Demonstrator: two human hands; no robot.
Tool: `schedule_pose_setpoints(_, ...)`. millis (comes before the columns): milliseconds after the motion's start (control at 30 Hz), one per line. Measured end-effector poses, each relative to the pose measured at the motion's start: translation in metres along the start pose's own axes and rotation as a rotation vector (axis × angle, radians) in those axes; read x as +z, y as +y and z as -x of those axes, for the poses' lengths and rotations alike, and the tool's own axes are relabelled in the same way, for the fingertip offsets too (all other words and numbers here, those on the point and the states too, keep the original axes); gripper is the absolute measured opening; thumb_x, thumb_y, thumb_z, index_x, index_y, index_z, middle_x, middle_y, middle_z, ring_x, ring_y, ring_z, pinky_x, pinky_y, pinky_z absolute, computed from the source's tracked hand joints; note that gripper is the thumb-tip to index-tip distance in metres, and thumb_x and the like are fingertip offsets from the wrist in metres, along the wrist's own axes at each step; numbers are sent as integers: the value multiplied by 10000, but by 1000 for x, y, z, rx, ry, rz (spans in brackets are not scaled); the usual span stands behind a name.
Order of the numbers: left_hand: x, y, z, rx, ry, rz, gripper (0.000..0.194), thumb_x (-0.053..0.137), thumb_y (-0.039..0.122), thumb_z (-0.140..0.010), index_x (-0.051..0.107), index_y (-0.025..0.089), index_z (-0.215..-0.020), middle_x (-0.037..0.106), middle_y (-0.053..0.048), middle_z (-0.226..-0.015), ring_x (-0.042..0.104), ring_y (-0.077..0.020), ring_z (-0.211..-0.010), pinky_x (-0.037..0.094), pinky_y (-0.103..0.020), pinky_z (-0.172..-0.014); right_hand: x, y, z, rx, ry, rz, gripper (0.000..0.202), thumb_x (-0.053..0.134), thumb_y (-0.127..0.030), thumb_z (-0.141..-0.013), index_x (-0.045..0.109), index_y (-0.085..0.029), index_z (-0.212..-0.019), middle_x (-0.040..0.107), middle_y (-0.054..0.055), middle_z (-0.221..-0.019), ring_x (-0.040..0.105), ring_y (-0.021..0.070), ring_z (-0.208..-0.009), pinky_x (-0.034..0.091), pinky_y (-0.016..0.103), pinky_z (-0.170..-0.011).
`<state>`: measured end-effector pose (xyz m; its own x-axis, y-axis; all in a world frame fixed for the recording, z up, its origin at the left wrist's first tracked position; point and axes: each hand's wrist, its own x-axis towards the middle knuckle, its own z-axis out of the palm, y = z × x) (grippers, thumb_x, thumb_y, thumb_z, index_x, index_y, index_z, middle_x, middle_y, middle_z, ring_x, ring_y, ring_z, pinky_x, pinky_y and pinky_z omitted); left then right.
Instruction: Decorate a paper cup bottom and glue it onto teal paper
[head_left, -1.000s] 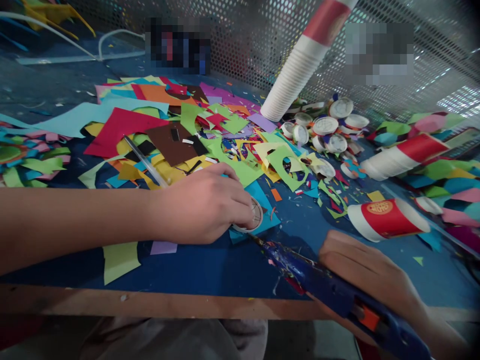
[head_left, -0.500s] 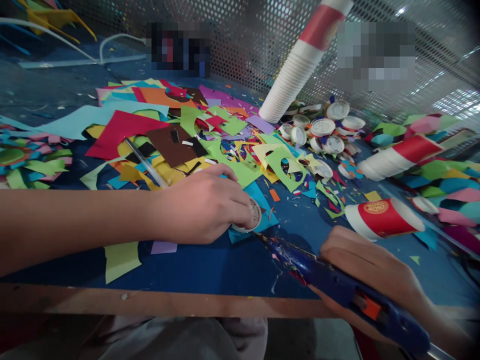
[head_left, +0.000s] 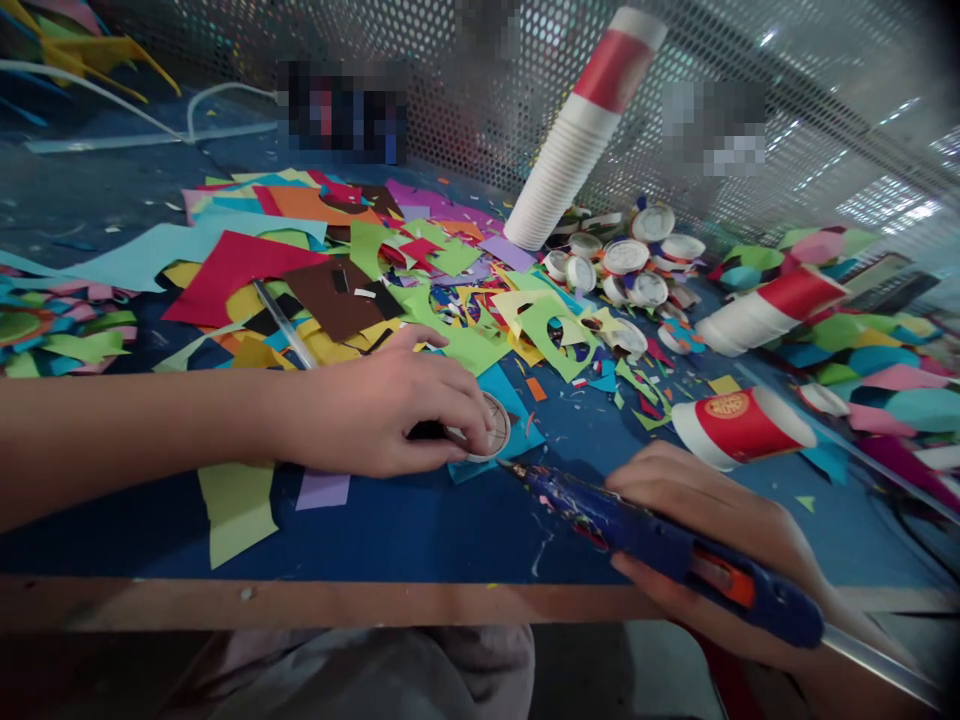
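Observation:
My left hand [head_left: 409, 405] has its fingertips on a round cup bottom [head_left: 495, 425], a shallow white-rimmed disc with lines on its face. The disc lies on a piece of blue paper [head_left: 525, 425]. The thumb is at the disc's left edge, partly apart from the fingers. Wrapped in my right hand [head_left: 712, 510] is a dark blue glue gun [head_left: 622, 520] with an orange part and a clear glue stick [head_left: 874, 665] coming out of its rear. Its nozzle points at the disc's lower edge, very close to the blue paper.
Coloured paper scraps [head_left: 330, 295] are heaped behind my left hand, with a clear stick [head_left: 285, 325] on them. Behind stand a tall stack of paper cups [head_left: 570, 150] and a pile of cup bottoms [head_left: 626, 257]. A red-and-white cup [head_left: 739, 425] lies beyond my right hand. The table's wooden edge [head_left: 300, 605] is nearest me.
The view has shifted slightly. My left thumb has come into sight and a gap shows between it and the fingers. The glue gun's nozzle stays close beside the disc.

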<state>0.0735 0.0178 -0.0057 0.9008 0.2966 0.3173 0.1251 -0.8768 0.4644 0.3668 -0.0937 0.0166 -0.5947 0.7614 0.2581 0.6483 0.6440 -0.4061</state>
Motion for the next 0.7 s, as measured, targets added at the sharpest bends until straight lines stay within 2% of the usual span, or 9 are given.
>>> schedule_pose_setpoints(167, -6, -6, 1, -26, -38, 90, 130, 564, 206, -947, 680, 265, -935, 729, 76, -1165, 658, -108, -1111, 134, -298, -1086, 0, 3, 5, 23, -13, -29, 238, 657, -214, -847, 609, -222, -1080, 668, 68, -966, 614, 214, -878, 485, 362, -794)
schedule_pose_setpoints(300, -11, -7, 2, -72, -94, 142, 144, 607, 160, -879, 696, 273, -887, 735, 91, -1153, 654, -122, -1126, 58, -315, -1129, 3, 0, 3, 24, -10, -55, 272, 667, -213, -827, 601, -216, -1090, 670, 71, -965, 622, 219, -884, 509, 352, -753)
schedule_pose_setpoints(400, -13, -6, 2, -101, -101, 160, 171, 611, 126, -815, 698, 267, -856, 739, 86, -1137, 662, -136, -1101, 20, -357, -1153, 5, -5, -2, 31, -14, -67, 218, 648, -200, -834, 608, -217, -1047, 663, 59, -915, 620, 205, -845, 518, 338, -717)
schedule_pose_setpoints(567, -14, -2, 1, -91, -79, 177, 245, 508, 76, -782, 687, 242, -805, 751, 56, -1089, 664, -152, -1075, 114, -379, -1148, 8, -12, -10, 0, -29, -53, 221, 635, -172, -812, 591, -227, -1022, 645, 47, -857, 598, 198, -780, 509, 340, -678)
schedule_pose_setpoints(700, -16, -1, 0, -93, -91, 189, 240, 496, 84, -794, 686, 231, -810, 749, 38, -1103, 659, -167, -1081, 127, -385, -1141, 10, -12, -11, -12, -48, -33, 217, 629, -137, -789, 578, -217, -984, 629, 43, -838, 557, 188, -764, 482, 335, -667)
